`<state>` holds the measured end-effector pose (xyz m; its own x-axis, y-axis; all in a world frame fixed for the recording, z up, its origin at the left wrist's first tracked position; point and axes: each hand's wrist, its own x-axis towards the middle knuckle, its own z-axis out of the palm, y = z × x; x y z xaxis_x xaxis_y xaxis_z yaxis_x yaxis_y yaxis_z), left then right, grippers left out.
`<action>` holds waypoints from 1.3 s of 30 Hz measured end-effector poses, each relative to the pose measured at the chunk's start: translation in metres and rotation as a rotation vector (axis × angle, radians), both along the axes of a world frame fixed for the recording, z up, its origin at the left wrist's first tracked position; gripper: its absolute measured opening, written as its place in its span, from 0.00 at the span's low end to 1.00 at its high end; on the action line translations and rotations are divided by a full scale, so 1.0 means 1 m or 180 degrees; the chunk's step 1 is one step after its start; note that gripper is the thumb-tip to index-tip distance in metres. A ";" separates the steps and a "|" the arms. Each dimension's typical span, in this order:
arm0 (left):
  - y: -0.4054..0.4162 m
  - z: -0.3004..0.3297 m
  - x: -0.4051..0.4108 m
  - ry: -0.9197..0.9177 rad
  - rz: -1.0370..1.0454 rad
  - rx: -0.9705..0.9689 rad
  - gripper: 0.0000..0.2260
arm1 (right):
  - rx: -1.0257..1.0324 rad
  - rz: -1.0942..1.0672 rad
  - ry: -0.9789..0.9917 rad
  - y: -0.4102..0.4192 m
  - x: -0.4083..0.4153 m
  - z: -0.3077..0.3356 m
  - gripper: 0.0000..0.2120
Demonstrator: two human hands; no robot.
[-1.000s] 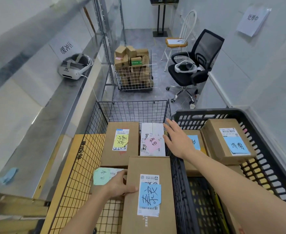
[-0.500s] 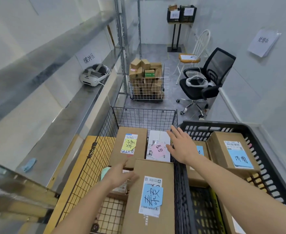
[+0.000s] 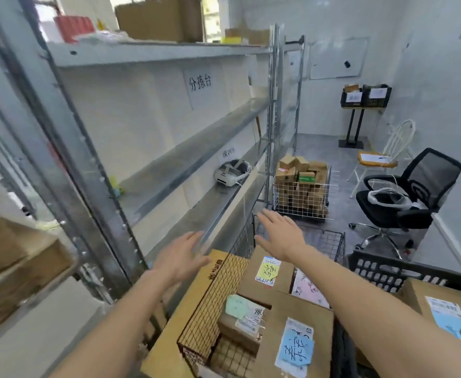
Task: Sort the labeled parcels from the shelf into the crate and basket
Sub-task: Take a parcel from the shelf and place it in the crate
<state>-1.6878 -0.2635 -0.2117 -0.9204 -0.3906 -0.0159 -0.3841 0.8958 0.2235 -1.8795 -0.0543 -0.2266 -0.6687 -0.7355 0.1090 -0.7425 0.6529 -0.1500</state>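
Wire basket (image 3: 218, 290) w/ parcels below; both hands, L (image 3: 181, 257) & R (image 3: 279, 236), spread flat, holding nothing.

Labelled parcels (image 3: 294, 334) inside wire basket (image 3: 213, 304)

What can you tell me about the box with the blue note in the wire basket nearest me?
The box with the blue note is plain brown cardboard, closed, lying flat at the near end of the black wire basket. On its top sits a white shipping label, partly covered by a blue sticky note with handwritten characters. It rests partly on other parcels below. Neither hand touches it.
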 end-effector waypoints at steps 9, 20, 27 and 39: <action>-0.010 0.117 0.217 0.0471 0.0949 -0.0544 0.37 | -0.0509 0.1157 0.0204 -0.100 0.190 0.109 0.32; 0.057 0.197 0.498 0.0777 0.2031 -0.1068 0.36 | -0.0910 0.2233 0.0413 -0.110 0.452 0.195 0.32; 0.129 0.214 0.688 0.0881 0.2998 -0.1317 0.39 | -0.1016 0.3189 0.0365 -0.097 0.629 0.221 0.37; 0.263 0.207 0.941 0.1026 0.4612 -0.1292 0.37 | -0.1184 0.4670 0.0144 -0.053 0.926 0.231 0.34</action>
<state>-0.7470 -0.0009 -0.0046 0.2977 -0.8532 0.4283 -0.9360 -0.1726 0.3067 -0.9532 -0.1068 0.0039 0.6194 -0.6548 0.4331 -0.6912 -0.7164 -0.0946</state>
